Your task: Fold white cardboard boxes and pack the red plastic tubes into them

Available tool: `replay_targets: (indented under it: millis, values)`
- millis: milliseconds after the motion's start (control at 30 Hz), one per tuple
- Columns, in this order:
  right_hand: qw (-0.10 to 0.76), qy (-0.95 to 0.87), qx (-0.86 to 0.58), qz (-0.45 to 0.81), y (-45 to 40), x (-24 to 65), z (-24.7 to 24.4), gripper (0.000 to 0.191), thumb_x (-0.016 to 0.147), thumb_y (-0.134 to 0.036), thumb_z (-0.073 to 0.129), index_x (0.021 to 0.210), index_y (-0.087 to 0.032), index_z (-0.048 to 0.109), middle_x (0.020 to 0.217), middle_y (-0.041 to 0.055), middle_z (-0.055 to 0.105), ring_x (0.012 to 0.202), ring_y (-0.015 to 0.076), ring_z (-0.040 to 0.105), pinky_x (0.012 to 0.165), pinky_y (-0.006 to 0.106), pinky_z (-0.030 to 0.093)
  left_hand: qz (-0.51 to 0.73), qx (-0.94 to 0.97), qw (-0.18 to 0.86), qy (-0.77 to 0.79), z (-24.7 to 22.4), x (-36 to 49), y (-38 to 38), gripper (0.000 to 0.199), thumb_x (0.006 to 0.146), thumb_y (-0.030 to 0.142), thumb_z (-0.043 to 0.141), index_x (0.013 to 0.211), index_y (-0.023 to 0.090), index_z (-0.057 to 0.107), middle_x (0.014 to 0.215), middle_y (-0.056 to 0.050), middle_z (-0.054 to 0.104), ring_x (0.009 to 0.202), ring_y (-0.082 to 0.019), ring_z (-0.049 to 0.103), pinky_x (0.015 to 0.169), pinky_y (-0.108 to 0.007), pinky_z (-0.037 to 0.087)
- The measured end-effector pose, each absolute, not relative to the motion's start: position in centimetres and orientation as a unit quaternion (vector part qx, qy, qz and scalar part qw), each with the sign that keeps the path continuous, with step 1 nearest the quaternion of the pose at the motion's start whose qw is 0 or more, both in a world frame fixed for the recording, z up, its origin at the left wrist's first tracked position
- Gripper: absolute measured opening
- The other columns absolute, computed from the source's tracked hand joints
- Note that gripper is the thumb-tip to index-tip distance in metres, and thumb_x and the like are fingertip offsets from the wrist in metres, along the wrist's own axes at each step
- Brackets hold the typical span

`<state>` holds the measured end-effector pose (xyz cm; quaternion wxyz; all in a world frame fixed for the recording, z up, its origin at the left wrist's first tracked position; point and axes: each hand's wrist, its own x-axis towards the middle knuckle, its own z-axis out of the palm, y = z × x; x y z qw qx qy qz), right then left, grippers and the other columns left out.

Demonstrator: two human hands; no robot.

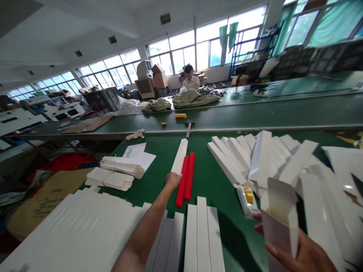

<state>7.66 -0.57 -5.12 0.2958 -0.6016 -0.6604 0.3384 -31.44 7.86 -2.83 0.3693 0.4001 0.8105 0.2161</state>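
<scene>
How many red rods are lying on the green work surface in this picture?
2. One red rod lies beside the other on the green work surface, next to the left hand. Others may be hidden under the white cartons.

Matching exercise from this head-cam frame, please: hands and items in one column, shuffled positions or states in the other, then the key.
1. left hand
2. right hand
3. two red rods
4. flattened white cartons

A. Stacked in two piles beside loose papers
B. Holding an open white carton
C. Lying side by side, just right of a long white carton
D. At the near end of the long white carton

Pairs: 1-D, 2-B, 3-C, 4-A
</scene>
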Motion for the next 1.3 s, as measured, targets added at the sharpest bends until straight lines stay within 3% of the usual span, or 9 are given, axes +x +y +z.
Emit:
replay_targets:
  millis: [133,300,467,667,767,1067,1300]
  values:
    - [0.279,-0.652,-0.554,0.436,-0.3,6.0,-5.5,0.063,0.059,-0.061,0.073,0.109,-0.023,0.071,0.104,0.0112,0.075,0.095,0.0356,0.07,0.077,0.039,0.06,0.213,0.357,0.393,0.82,-7.3,-30.6,9.4,0.032,0.091,0.033,0.06,0.118,0.015,0.058,0.119,-0.009,0.06,0.103,-0.022,0.061,0.087,-0.043,0.054]
    - [0.305,-0.662,-0.447,0.519,-0.2,4.5,-3.6,0.069,0.061,-0.063,0.072,0.112,-0.016,0.068,0.111,0.0131,0.069,0.1,0.0336,0.064,0.083,0.04,0.054,0.288,0.345,0.458,0.767,-6.4,-30.0,8.6,0.029,0.092,0.035,0.059,0.112,0.014,0.06,0.108,-0.006,0.064,0.091,-0.018,0.064,0.078,-0.037,0.056]
    - [0.315,-0.622,-0.36,0.619,-1.2,4.8,-1.8,0.073,0.062,-0.062,0.074,0.117,-0.015,0.064,0.111,0.0122,0.066,0.101,0.0298,0.063,0.089,0.041,0.05,0.43,0.368,0.521,0.639,0.5,-30.4,5.1,0.033,0.086,0.043,0.065,0.085,0.01,0.065,0.07,-0.003,0.066,0.062,-0.014,0.064,0.062,-0.028,0.056]
    - [0.314,-0.615,-0.305,0.656,-2.4,4.4,-2.7,0.082,0.058,-0.058,0.08,0.125,-0.015,0.06,0.106,0.0105,0.066,0.098,0.0285,0.062,0.09,0.043,0.049,0.682,0.382,0.46,0.422,12.8,-24.5,-0.5,0.05,0.063,0.058,0.08,0.091,0.018,0.067,0.084,0.002,0.069,0.075,-0.01,0.064,0.075,-0.022,0.056]
    - [0.307,-0.635,-0.275,0.653,-3.0,4.2,-3.0,0.084,0.056,-0.054,0.083,0.127,-0.016,0.059,0.106,0.0101,0.066,0.098,0.0291,0.061,0.089,0.043,0.049,0.769,0.37,0.436,0.286,15.8,-19.6,-2.4,0.033,0.068,0.039,0.083,0.088,0.016,0.07,0.084,0.0,0.07,0.078,-0.01,0.065,0.079,-0.022,0.056]
    - [0.332,-0.67,-0.262,0.609,-4.6,5.8,-2.3,0.083,0.056,-0.057,0.082,0.124,-0.015,0.06,0.114,0.0106,0.064,0.103,0.0304,0.059,0.094,0.045,0.047,0.708,0.505,0.337,0.36,10.3,-14.3,-5.3,0.03,0.083,0.038,0.07,0.103,0.016,0.068,0.094,-0.005,0.069,0.088,-0.017,0.066,0.084,-0.026,0.053]
    - [0.303,-0.701,-0.238,0.6,-5.8,5.6,-0.7,0.078,0.056,-0.053,0.085,0.12,-0.016,0.061,0.11,0.0077,0.064,0.101,0.0278,0.059,0.091,0.039,0.046,0.584,0.662,0.283,0.376,15.1,-15.1,-8.0,0.022,0.084,0.029,0.069,0.101,0.017,0.067,0.099,-0.005,0.067,0.084,-0.015,0.067,0.074,-0.023,0.057]
